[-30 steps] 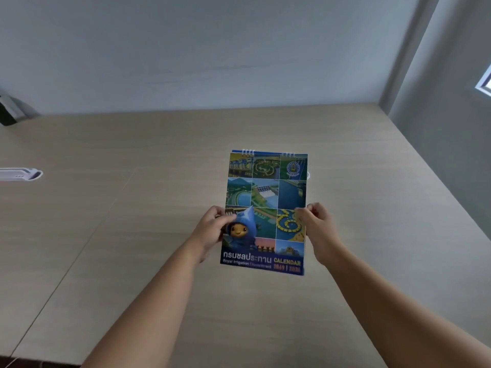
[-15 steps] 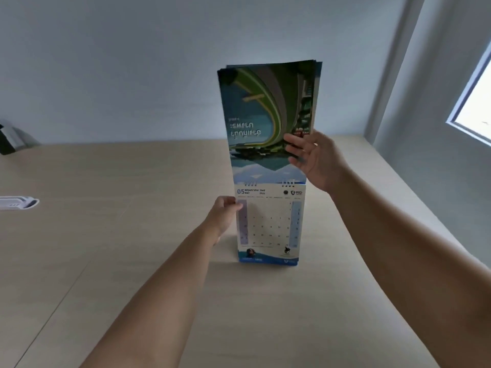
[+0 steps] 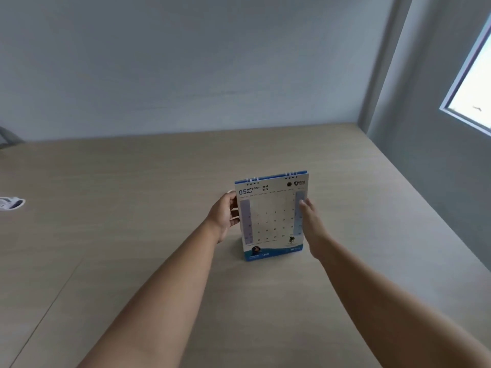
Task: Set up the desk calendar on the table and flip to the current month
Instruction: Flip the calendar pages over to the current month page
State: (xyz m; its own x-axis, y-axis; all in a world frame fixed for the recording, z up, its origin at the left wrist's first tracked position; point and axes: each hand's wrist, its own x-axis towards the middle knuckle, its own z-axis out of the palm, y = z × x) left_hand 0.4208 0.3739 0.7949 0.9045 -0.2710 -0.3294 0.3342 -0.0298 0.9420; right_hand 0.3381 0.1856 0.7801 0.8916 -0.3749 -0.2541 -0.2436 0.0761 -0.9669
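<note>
The desk calendar stands upright on the light wooden table, a little right of the middle. Its front page shows "05 MAY" with a date grid and a blue strip along the bottom. White spiral rings run along its top edge. My left hand grips the calendar's left edge, fingers curled around it. My right hand lies against the right edge with the fingers stretched upward along the page; whether it grips is unclear.
A white object lies at the table's far left edge. A grey wall runs behind the table, with a corner and a window at the right. The table's right edge falls away diagonally beyond the calendar.
The lifted pages have gone over the back of the calendar, leaving the May page in front. My right hand came down from the raised pages to the calendar's right edge.
</note>
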